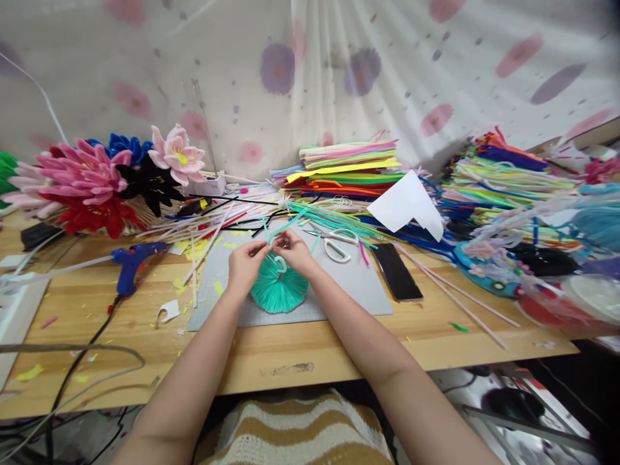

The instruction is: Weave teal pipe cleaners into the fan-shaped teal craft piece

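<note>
A round, pleated-looking teal piece [278,297] lies on a grey mat [358,294], with a small pale curl [279,263] at its middle. Just above it, my left hand [246,261] and my right hand [294,253] meet with fingertips pinched together. Between them is a teal pipe cleaner [289,224], its ends sticking up past the fingers. Its lower part is hidden by my hands. White-handled scissors [338,245] lie to the right of my right hand, beside a bundle of teal pipe cleaners [339,223].
A blue glue gun [133,265] rests at left with its cord. Fuzzy flowers [87,174] stand behind it. Stacks of coloured pipe cleaners [349,169] line the back. A phone [398,271], white paper [407,205] and a decorated blue item [489,265] sit at right.
</note>
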